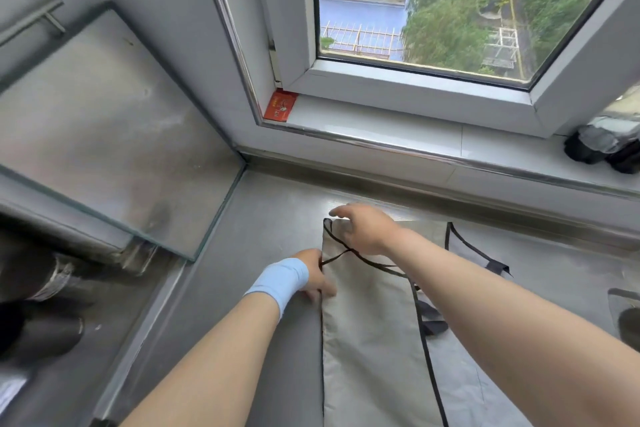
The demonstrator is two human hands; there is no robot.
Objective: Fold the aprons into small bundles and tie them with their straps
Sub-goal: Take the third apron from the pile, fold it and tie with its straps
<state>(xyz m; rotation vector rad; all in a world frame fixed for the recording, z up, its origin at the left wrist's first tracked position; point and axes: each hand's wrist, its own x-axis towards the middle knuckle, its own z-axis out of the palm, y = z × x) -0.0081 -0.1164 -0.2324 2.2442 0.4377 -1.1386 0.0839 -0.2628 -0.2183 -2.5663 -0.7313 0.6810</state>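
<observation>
A grey apron point(370, 340) with black edging lies folded into a long strip on the steel counter point(270, 218). A thin black strap point(367, 260) runs across its upper part. My left hand point(317, 276), with a light blue band on the wrist, pinches the strap's end at the apron's left edge. My right hand point(363, 227) rests palm down on the apron's far left corner, fingers spread. More grey cloth point(460, 392) and a wider black strap point(498, 267) show to the right, under my right forearm.
A glass panel point(114, 135) slants over the counter's left side. The window sill point(381, 135) holds a red packet point(280, 105) at its left end and dark wrapped objects point(606, 146) at the far right. A dark round object point(630, 322) sits at the right edge.
</observation>
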